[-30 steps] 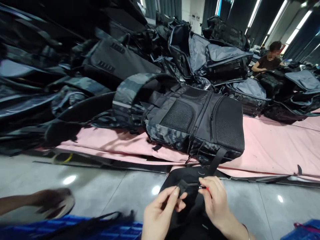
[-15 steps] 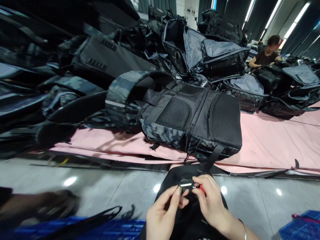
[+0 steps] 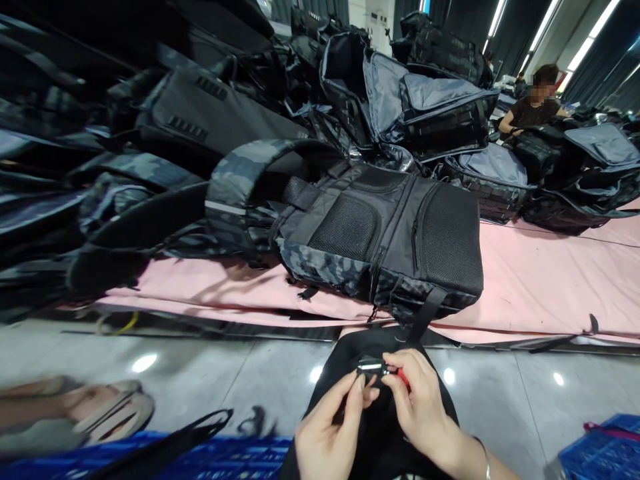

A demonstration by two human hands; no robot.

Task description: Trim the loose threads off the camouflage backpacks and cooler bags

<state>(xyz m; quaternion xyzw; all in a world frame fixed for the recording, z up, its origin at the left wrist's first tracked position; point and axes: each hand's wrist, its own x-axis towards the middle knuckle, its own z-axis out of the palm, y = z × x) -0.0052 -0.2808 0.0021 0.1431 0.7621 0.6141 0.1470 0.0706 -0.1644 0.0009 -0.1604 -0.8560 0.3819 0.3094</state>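
Over my dark-clothed lap, my left hand (image 3: 333, 420) is closed, thumb and fingers pinching the left end of a small black piece (image 3: 369, 367) with a light stripe. Its exact kind is too small to tell. My right hand (image 3: 420, 400) is closed at the right end of that piece, and a small red object (image 3: 403, 380) shows between its fingers, mostly hidden. Just beyond both hands, a black and camouflage backpack (image 3: 395, 227) lies with its mesh back panel up. One of its straps (image 3: 429, 313) hangs over the table edge toward my lap.
Pink cloth (image 3: 550, 280) covers the table. Open backpacks (image 3: 445, 120) with grey linings are piled behind, more at left. A person (image 3: 537, 110) works at the far right. Blue crates (image 3: 607, 450) stand on the floor at both sides; another person's foot (image 3: 115, 410) shows at lower left.
The other person's foot at lower left has shifted and shows more clearly. My hands keep the same hold, almost unmoved, and the view has turned slightly.
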